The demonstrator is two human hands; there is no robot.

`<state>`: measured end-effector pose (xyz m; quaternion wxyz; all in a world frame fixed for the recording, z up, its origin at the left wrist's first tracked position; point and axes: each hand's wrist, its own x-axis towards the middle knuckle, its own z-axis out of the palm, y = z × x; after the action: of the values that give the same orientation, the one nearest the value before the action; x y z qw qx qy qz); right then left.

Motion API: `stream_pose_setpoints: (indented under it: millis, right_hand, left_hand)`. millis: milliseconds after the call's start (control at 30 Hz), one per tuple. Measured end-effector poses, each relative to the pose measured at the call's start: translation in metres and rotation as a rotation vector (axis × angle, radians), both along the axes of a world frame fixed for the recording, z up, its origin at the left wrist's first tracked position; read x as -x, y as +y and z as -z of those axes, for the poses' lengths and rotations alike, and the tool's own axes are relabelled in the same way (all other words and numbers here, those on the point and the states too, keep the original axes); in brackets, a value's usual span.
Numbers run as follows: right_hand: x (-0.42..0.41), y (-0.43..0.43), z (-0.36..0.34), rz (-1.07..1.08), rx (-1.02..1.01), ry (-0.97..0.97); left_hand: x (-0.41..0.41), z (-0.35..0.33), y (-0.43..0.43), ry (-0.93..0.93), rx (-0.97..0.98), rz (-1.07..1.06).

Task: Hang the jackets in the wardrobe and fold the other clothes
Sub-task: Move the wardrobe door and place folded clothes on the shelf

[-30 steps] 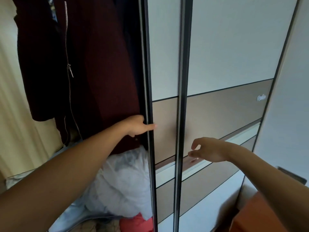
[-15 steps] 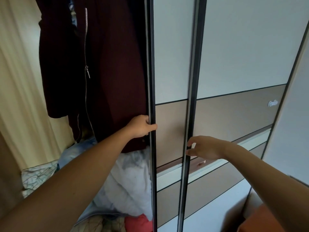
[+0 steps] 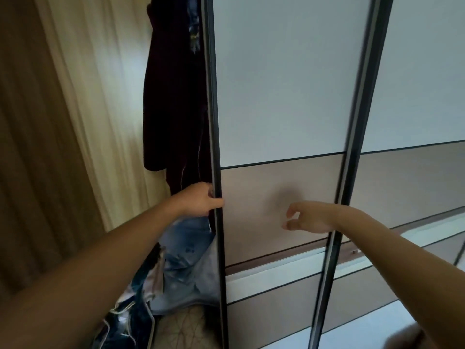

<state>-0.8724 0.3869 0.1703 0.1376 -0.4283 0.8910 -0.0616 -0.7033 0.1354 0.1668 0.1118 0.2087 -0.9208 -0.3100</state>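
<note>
Since 0.5 s ago the sliding door [image 3: 281, 96] has been drawn left, and the wardrobe opening is narrowed. The door's dark left edge is gripped by the left hand [image 3: 201, 200], fingers curled round it. The right hand [image 3: 309, 217] is held before the door's brown panel, fingers loosely curled, nothing held. The maroon jacket [image 3: 173, 109] is hung just left of the door edge, with denim clothes [image 3: 186, 253] heaped below.

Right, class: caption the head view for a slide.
Left hand grips the wardrobe door by a hanging dark jacket; right hand hovers.
</note>
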Motion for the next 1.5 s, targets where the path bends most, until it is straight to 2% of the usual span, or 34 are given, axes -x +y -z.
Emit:
stream_pose_setpoints:
  millis: [67,167,233,300,367,467,533,567,667,767,933,1500]
  right_hand:
    - [-0.019,-0.014,-0.01,-0.022,-0.008,0.032]
    - [-0.043,-0.033,-0.019,-0.059,-0.064,0.048]
    - [-0.054,-0.045,-0.02,-0.064,-0.07,0.031]
    - [-0.063,-0.058,-0.02,-0.082,-0.064,0.054]
    - [-0.073,-0.072,-0.02,-0.115,-0.027,0.079]
    - [-0.085,-0.089,-0.028,-0.157,0.082,0.168]
    - [-0.094,-0.092,-0.038,-0.124,0.248,0.31]
    - [-0.098,-0.091,-0.044,-0.102,0.351,0.392]
    - [-0.105,-0.091,-0.053,-0.071,0.606,0.552]
    - [-0.099,-0.097,-0.052,-0.072,0.654,0.691]
    - [-0.097,-0.124,-0.044,-0.054,0.508,0.7]
    - [-0.166,-0.171,-0.036,-0.111,0.472,0.68]
  left_hand:
    - [-0.028,-0.006,-0.013,-0.075,0.039,-0.069]
    - [-0.071,-0.018,-0.017,-0.304,0.13,-0.161]
    - [-0.099,-0.028,-0.013,-0.421,0.2,-0.152]
    - [-0.123,-0.037,-0.012,-0.452,0.248,-0.102]
    - [-0.139,-0.043,-0.015,-0.351,0.325,-0.051]
    - [-0.154,-0.05,-0.012,0.005,0.539,-0.039]
    - [-0.158,-0.055,-0.01,0.235,0.728,-0.03]
    - [-0.16,-0.057,-0.01,0.293,0.828,-0.038]
    - [-0.164,-0.055,-0.02,0.175,1.094,-0.174]
    - [-0.17,-0.042,-0.035,0.005,1.242,-0.294]
    - [-0.196,-0.034,-0.059,-0.037,1.272,-0.351]
    - [-0.269,-0.031,-0.092,-0.077,1.286,-0.421]
